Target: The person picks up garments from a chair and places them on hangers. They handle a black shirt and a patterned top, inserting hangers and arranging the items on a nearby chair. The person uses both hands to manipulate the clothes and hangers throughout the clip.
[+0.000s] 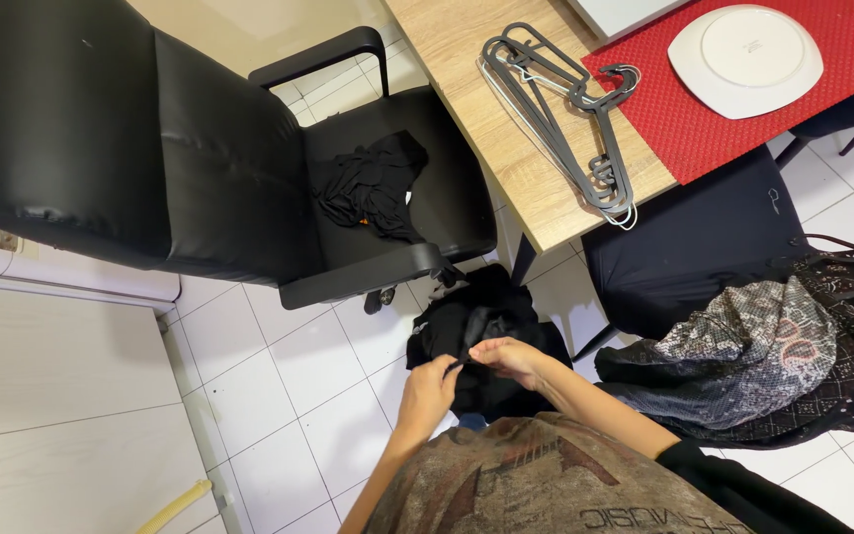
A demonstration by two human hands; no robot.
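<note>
The person is holding a black garment [486,336] in front of the body, above the white tiled floor [279,396]. The left hand [427,394] is closing its fingers [450,368] on an edge of the cloth, and the right hand [508,358] is pinching the same edge just beside them, fingers [476,352] nearly shut on the fabric; the two grips are almost touching. The bulk of the garment is hanging and bunching just beyond the fingers, away from the body. Further beyond the fingers, a black office chair [150,148] is carrying a second dark crumpled garment [373,188] on its seat. Beyond and to the right of the fingers, a wooden surface [506,138] is bearing a stack of grey hangers [565,109], a red placemat [743,109] and a white plate [745,57]. To the right of the fingers, patterned cloth [773,356] is lying draped over a dark seat [694,237]. Assessment: the handling in hand appears to be sorting out an edge or seam. It would be done well by keeping both pinches on the one edge, drawing the hands apart to tension it, and letting the remaining cloth fall free rather than bunch.
</note>
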